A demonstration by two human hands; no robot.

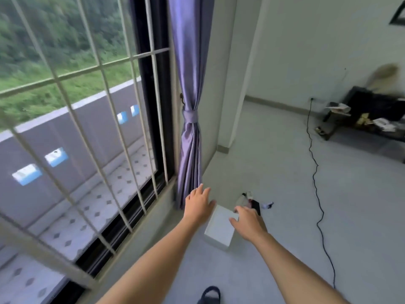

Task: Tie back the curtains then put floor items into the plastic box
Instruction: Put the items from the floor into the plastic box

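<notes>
A: Head cam has our purple curtain point(190, 119) tied back at the window's right, white plastic box point(220, 229) on the floor near it.

B: Yep, our left hand point(198, 204) and right hand point(248, 222) hover over it, fingers loose, holding nothing. Small floor items point(255, 202) lie just beyond.

A single wide-angle camera sat on the person's head, looking forward and steeply down from standing height. It faced the room's corner, with the barred window point(76, 128) filling the left side and the tied purple curtain point(189, 106) near the centre. The floor point(285, 216) spread across the right, and both forearms reached in from the bottom edge. Straight lines bowed towards the edges.
</notes>
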